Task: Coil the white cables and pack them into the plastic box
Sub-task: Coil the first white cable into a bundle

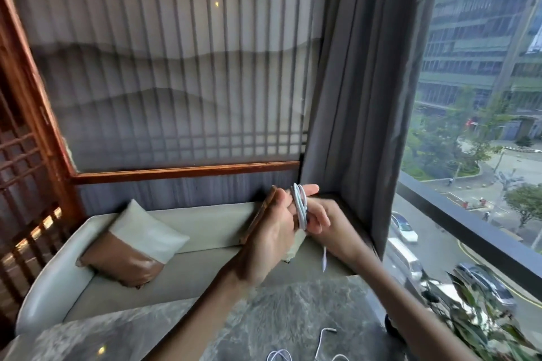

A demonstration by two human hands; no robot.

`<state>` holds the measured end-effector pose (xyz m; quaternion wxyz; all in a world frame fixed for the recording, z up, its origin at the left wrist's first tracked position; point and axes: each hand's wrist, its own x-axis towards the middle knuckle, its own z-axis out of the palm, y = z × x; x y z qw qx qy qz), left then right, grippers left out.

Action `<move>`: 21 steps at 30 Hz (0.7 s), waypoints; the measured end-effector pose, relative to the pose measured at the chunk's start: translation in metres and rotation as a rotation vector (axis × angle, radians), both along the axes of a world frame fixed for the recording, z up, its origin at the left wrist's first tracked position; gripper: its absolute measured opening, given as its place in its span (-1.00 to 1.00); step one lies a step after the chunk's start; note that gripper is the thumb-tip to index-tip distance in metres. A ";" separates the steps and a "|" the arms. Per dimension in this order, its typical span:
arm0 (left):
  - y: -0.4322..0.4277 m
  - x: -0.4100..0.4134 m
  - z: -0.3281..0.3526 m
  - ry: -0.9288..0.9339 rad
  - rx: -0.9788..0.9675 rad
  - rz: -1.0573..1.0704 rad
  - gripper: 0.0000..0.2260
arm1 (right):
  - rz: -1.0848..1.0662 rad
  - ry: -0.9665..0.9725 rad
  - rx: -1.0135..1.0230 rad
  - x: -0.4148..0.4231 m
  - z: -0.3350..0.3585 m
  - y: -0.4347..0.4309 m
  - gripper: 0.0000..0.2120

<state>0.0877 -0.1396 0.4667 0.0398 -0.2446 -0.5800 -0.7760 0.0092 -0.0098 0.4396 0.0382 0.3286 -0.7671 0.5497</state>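
1. Marble tabletop [293,309] lies nearest, well below the grip, with loose white cables [322,336] on it.
2. Higher up, the right hand [321,221] curls round the coil [300,208], whose loops stand upright. The left hand [272,228], fingers straight, touches its left side.
3. Its free end [324,261] hangs straight down beneath the grip, probably the next bit to wind in.
4. Behind the grip sits a bench [205,226]. No plastic box is in view.

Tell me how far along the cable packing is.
Done: nothing shows as packed; the plastic box is out of view. In hand: one white cable is mostly coiled, held up between the left hand and the right hand, with one end hanging loose below. Left: finish that coil, then coil the loose cables lying on the table and box them all.
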 end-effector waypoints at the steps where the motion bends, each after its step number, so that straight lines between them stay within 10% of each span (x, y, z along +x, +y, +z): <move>1: -0.007 -0.002 0.000 -0.023 0.042 -0.008 -0.44 | -0.028 -0.023 0.004 0.006 -0.014 -0.008 -0.73; 5: -0.043 -0.021 0.000 -0.143 0.149 0.241 -0.47 | 0.003 0.064 0.292 0.050 -0.045 -0.030 -0.78; 10: -0.070 -0.022 -0.017 -0.216 -0.228 0.366 -0.52 | -0.125 0.452 0.818 0.084 -0.003 -0.017 -0.67; 15: -0.044 0.006 -0.025 -0.221 -0.284 0.173 -0.57 | -0.288 1.178 0.540 0.056 0.078 -0.004 -0.70; 17: -0.036 0.017 -0.013 -0.118 -0.274 0.114 -0.53 | -0.241 1.072 0.410 0.029 0.089 -0.011 -0.80; 21: -0.044 0.026 0.001 0.012 -0.032 0.087 -0.61 | 0.076 0.243 0.036 0.007 0.052 -0.040 -0.84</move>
